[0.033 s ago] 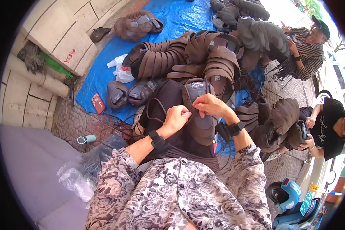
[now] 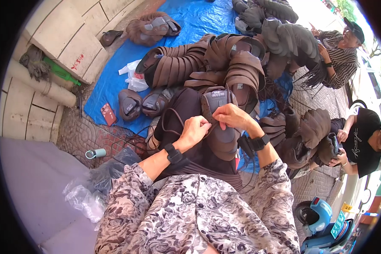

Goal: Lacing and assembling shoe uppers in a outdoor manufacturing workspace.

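Left hand (image 2: 194, 129) is pinched shut on a thin dark cord (image 2: 170, 116) right at the edge of a brown sandal (image 2: 219, 122) that lies on the person's lap, sole side up with a grey insole showing. Right hand (image 2: 232, 116) grips the same sandal at its upper middle, fingers curled over the strap area, touching the left hand's fingertips. The cord loops off to the left over the dark trousers (image 2: 186, 106). Both wrists carry black bands; sleeves are a grey floral print. Ahead, a blue tarp (image 2: 114, 84) on the paved ground holds rows of stacked brown sandals (image 2: 186, 63), two loose sandals (image 2: 142, 103) near its lower edge, a white plastic bag (image 2: 133, 76) and a red phone (image 2: 109, 114). A small teal cup (image 2: 96, 153) lies on the pavement left of the knee. Two other people sit at right, one in a striped shirt (image 2: 340, 59), one in a black shirt (image 2: 362, 142) holding a sandal.
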The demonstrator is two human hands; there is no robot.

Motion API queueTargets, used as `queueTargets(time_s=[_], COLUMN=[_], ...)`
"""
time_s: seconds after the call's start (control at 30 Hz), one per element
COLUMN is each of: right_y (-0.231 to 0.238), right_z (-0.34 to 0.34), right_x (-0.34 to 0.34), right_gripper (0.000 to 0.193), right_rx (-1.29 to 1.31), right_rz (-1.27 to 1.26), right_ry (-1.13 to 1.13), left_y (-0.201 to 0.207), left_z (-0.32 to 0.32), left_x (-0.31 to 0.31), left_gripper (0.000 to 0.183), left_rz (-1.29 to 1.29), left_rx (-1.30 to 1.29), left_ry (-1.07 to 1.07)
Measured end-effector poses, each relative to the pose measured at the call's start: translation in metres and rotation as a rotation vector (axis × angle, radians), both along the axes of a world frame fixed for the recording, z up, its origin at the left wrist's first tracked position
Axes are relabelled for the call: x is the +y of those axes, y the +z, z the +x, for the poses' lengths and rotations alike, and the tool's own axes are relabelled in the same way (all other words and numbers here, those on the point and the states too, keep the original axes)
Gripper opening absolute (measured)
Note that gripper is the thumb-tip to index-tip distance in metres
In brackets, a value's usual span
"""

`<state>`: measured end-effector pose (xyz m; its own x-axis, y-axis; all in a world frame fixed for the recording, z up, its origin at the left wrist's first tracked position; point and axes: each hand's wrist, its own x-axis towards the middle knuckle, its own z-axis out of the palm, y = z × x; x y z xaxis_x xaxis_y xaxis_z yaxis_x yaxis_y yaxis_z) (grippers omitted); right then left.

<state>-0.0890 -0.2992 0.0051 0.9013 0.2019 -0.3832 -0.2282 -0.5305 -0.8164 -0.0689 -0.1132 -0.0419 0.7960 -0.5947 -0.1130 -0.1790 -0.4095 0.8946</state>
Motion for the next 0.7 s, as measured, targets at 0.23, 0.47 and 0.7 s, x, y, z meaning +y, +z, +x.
queueTargets(time_s=[0.23, 0.47, 0.7], right_y=[0.002, -0.003, -0.006], right_z=[-0.006, 0.002, -0.010], right_x=[0.004, 0.003, -0.014], right_gripper=[0.025, 0.023, 0.023], right_rx=[-0.043, -0.059, -0.091], right_rz=[-0.013, 0.020, 0.037], right_ry=[-0.011, 0.020, 0.010], left_y=[-0.004, -0.008, -0.004], left_z=[-0.008, -0.008, -0.016], left_x=[-0.002, -0.003, -0.031], left_gripper=[0.020, 0.020, 0.022], left_rz=[0.039, 0.109, 0.063], left_rx=[0.128, -0.123, -0.148], left_ry=[0.010, 0.007, 0.039])
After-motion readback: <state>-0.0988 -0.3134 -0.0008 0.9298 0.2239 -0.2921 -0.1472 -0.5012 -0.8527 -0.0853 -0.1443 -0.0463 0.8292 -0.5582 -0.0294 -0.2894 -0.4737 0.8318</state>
